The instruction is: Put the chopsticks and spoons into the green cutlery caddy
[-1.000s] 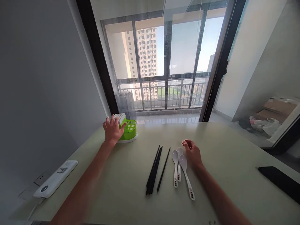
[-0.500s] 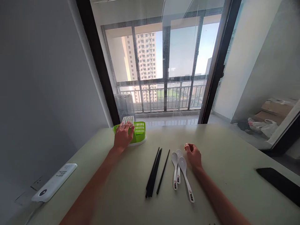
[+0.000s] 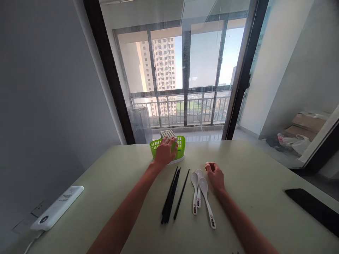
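Note:
My left hand (image 3: 166, 151) grips the middle of a green utensil holder (image 3: 181, 146) at the table's far side. The holder has slotted sides, a white base and a white slatted top (image 3: 167, 133) on its centre part. My palm and fingers cover much of its front. My right hand (image 3: 215, 175) rests on the table, fingers curled closed, and I see nothing in it. Just left of it lie three white spoons (image 3: 207, 201) with printed handles. Several black chopsticks (image 3: 171, 199) lie in a bunch, and a single chopstick (image 3: 182, 194) lies apart, between bunch and spoons.
A white power strip (image 3: 59, 207) with a cable lies at the table's left edge, by the grey wall. A flat black object (image 3: 312, 206) lies on the right side. Beyond the pale table (image 3: 251, 225) stands a glass door.
My left hand has slid the utensil holder to the right along the table's far side, from the left corner to behind the chopsticks. My right hand, the spoons and the chopsticks stay put.

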Available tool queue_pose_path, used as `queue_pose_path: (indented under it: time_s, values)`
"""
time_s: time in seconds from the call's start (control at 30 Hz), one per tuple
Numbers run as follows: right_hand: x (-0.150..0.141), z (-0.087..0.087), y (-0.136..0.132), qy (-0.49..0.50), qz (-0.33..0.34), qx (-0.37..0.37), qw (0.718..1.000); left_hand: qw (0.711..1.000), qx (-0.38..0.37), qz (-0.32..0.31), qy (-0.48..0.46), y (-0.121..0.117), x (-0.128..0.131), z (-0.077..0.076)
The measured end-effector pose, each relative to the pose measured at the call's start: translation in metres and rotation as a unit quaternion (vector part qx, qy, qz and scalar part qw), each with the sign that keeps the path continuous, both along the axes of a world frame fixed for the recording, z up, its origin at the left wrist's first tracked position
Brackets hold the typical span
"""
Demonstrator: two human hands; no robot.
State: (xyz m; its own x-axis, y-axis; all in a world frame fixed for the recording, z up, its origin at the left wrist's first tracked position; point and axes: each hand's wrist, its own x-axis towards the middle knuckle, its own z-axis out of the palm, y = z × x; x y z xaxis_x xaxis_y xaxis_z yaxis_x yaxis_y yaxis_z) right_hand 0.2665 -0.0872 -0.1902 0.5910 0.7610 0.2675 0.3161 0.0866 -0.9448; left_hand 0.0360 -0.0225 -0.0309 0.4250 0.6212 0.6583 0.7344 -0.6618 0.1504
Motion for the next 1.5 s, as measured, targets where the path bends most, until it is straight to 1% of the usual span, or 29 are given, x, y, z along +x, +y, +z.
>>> queue_pose_path:
  time_s: [0.33,0.47,0.53,0.6,0.7,0.77,0.8,0.9,0.97,1.27,1.33,1.4,1.43,1.5]
  values:
    - [0.0,0.0,0.001,0.004,0.009,0.003,1.0,0.991,-0.023,-0.128,0.009,-0.002,0.004,0.006]
    - [-0.001,0.001,0.0,0.003,0.011,0.009,1.0,0.987,-0.04,-0.157,0.006,-0.003,0.004,0.01]
    - [-0.001,0.001,-0.001,0.002,0.012,0.01,1.0,0.986,-0.053,-0.155,0.002,-0.002,0.003,0.01]
    - [-0.001,0.001,-0.001,0.001,0.014,0.01,1.0,0.99,-0.053,-0.129,-0.017,0.0,0.002,0.008]
    - [0.0,0.001,0.0,-0.001,0.017,0.008,1.0,0.997,-0.028,-0.044,-0.061,0.005,-0.001,-0.002]
    - [0.0,0.001,0.0,-0.001,0.019,0.008,1.0,0.998,-0.027,0.004,-0.052,0.008,-0.002,-0.01]
    - [0.0,0.0,0.0,-0.001,0.021,0.008,1.0,0.999,-0.037,0.014,-0.031,0.009,-0.003,-0.015]
    - [0.0,-0.001,0.0,0.0,0.027,0.008,1.0,0.997,-0.077,0.009,0.022,0.01,-0.005,-0.025]
    - [-0.001,-0.001,0.0,-0.001,0.03,0.008,0.999,0.995,-0.092,-0.005,0.027,0.009,-0.007,-0.03]
    - [0.0,-0.001,-0.001,-0.016,0.031,0.001,0.999,0.994,-0.095,-0.052,0.018,-0.003,-0.007,-0.032]
    - [0.001,-0.001,-0.001,-0.018,0.031,0.0,0.999,0.995,-0.08,-0.063,0.017,-0.009,-0.009,-0.033]
    - [0.001,-0.002,0.0,-0.02,0.03,0.0,0.999,0.997,-0.043,-0.07,0.001,-0.016,-0.013,-0.036]
    - [0.001,-0.003,0.0,-0.021,0.029,0.0,0.999,0.997,-0.022,-0.066,-0.018,-0.019,-0.015,-0.038]
    - [0.001,-0.003,0.0,-0.022,0.027,0.0,0.999,0.996,0.013,-0.037,-0.076,-0.026,-0.022,-0.043]
